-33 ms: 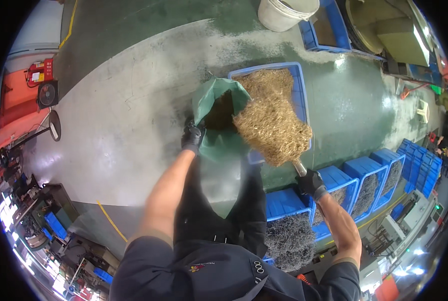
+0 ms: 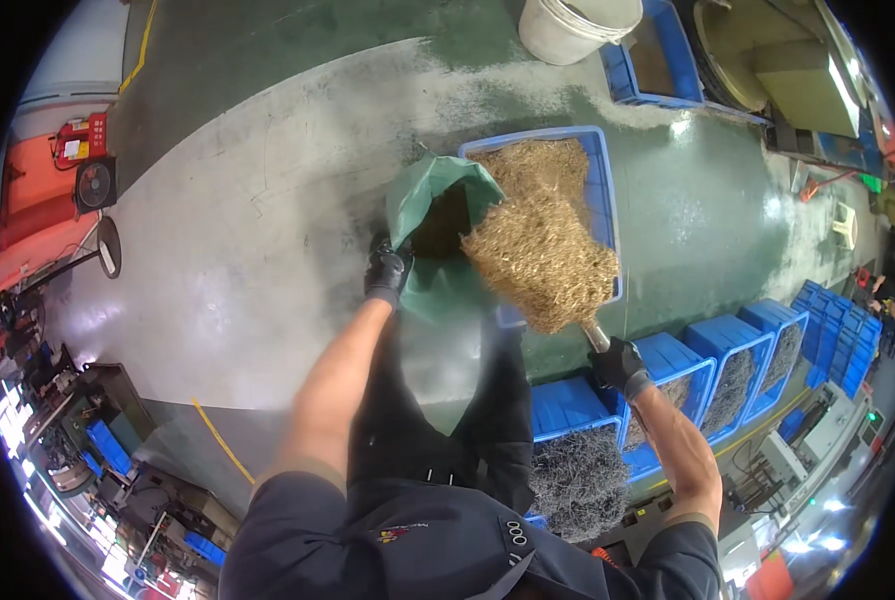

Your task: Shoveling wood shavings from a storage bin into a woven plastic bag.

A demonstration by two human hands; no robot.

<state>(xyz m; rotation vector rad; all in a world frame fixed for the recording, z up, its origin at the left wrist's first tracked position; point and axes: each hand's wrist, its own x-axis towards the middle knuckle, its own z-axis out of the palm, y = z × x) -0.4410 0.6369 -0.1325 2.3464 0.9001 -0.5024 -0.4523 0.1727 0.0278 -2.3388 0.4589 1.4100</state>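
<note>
Since the earlier frame, the heap of golden, wiry metal shavings (image 2: 539, 262) has edged slightly left and up, nearer the mouth of the green fabric sack (image 2: 429, 232); little else has shifted. The right hand (image 2: 619, 365), in a black glove, is closed around a short pale handle (image 2: 596, 336) that disappears under the heap, so the tool's blade or scoop is completely hidden and its kind cannot be made out. The left hand (image 2: 386, 272), also black-gloved, grips the near edge of the sack's opening and holds it open; the sack's interior is dark, and its lower part is lost behind the person's dark trousers. The heap hangs just beside the sack's mouth, on its right, overlapping the rim. Behind the sack and touching it stands a blue plastic crate (image 2: 601, 190) full of the same golden shavings, its near side covered by the heap. To the right of the sack and nearer the person, a row of blue crates (image 2: 727, 345) holds grey shavings, one partly hidden by the right forearm. Well beyond the sack, a white bucket (image 2: 567, 28) is cut off by the picture's upper rim.
</note>
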